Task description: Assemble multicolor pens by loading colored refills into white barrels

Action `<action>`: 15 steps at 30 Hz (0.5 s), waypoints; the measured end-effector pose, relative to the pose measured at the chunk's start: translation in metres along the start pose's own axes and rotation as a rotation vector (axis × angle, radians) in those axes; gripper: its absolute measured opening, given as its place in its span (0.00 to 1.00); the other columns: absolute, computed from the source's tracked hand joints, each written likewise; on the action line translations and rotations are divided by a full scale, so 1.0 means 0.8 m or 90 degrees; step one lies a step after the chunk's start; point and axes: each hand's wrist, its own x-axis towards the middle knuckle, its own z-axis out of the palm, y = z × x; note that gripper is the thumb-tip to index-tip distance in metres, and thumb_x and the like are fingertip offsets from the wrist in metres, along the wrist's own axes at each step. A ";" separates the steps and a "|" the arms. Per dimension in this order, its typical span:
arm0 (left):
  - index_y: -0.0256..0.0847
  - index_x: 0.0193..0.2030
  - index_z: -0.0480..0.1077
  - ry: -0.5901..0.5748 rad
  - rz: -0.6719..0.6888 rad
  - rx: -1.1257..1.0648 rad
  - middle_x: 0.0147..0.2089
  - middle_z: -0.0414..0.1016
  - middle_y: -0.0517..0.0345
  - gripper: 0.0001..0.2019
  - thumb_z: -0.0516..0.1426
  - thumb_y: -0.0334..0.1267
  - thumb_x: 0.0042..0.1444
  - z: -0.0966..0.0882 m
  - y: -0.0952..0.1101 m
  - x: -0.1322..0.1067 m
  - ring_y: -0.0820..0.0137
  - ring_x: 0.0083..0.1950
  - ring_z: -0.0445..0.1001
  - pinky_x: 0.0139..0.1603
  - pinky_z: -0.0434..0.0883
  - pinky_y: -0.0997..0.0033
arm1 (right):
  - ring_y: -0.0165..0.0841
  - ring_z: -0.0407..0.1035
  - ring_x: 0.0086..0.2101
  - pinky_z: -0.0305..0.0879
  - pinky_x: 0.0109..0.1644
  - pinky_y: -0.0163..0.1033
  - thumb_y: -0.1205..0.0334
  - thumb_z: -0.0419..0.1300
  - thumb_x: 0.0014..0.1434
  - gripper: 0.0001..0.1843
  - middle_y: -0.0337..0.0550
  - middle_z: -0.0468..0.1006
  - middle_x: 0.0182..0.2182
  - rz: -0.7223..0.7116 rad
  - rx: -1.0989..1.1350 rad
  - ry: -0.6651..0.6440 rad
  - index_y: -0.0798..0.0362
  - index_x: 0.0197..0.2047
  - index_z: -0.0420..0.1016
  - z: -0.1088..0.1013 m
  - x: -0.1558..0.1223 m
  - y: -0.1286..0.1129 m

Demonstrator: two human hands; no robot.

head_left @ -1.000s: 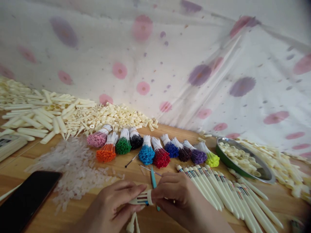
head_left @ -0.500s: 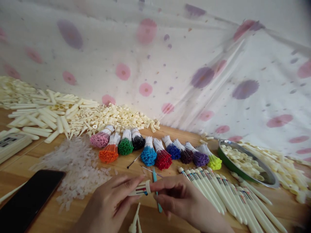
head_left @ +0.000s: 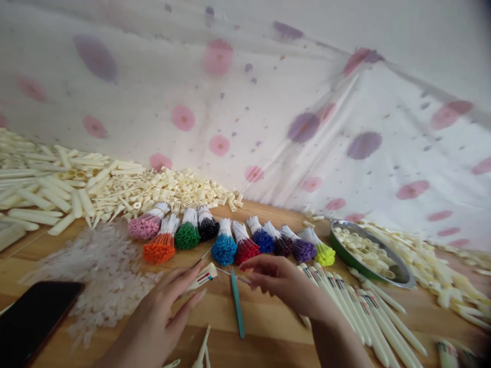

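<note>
My left hand (head_left: 169,301) pinches a cream pen part (head_left: 203,276) with coloured refill tips showing at its end. My right hand (head_left: 280,278) has its fingers curled low over the wooden table (head_left: 268,327), fingertips touching a thin purple refill (head_left: 233,276) that lies there. A teal refill (head_left: 237,301) lies flat between my hands. Just beyond them stand bundles of refills in a row: pink (head_left: 143,225), orange (head_left: 159,248), green (head_left: 187,232), black (head_left: 207,225), blue (head_left: 224,245), red (head_left: 245,248), purple (head_left: 303,248) and yellow-green (head_left: 324,250).
Assembled cream pens (head_left: 368,317) lie in a row at the right. A green bowl (head_left: 345,253) holds cream parts. Piles of cream barrels (head_left: 46,189) and clips (head_left: 184,186) lie at the back left, clear small parts (head_left: 95,266) in front, a black phone (head_left: 30,319) at lower left. A spotted cloth (head_left: 268,112) hangs behind.
My hands have come apart. The right hand let go of the pen part and moved forward to the purple refill; the left hand keeps the part and moved it left and forward.
</note>
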 end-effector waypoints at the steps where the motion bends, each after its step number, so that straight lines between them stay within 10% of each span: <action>1: 0.53 0.55 0.67 -0.013 -0.010 -0.027 0.50 0.77 0.61 0.18 0.53 0.38 0.58 0.000 0.000 0.001 0.69 0.49 0.76 0.46 0.74 0.75 | 0.27 0.66 0.24 0.60 0.27 0.31 0.57 0.60 0.54 0.12 0.38 0.76 0.24 -0.001 -0.085 0.067 0.54 0.38 0.77 -0.013 0.001 0.007; 7: 0.47 0.50 0.71 -0.065 -0.150 -0.170 0.52 0.76 0.58 0.17 0.55 0.42 0.54 0.013 0.006 0.017 0.63 0.53 0.74 0.52 0.71 0.65 | 0.29 0.66 0.23 0.63 0.27 0.34 0.60 0.47 0.65 0.14 0.40 0.73 0.25 0.086 -0.247 0.282 0.57 0.36 0.70 -0.076 0.029 0.052; 15: 0.41 0.37 0.69 -0.116 -0.322 -0.466 0.25 0.72 0.64 0.16 0.58 0.51 0.49 0.074 0.045 0.054 0.67 0.29 0.75 0.32 0.76 0.67 | 0.36 0.70 0.42 0.68 0.44 0.47 0.57 0.55 0.63 0.14 0.46 0.72 0.46 0.150 -0.446 0.240 0.56 0.49 0.68 -0.060 0.089 0.039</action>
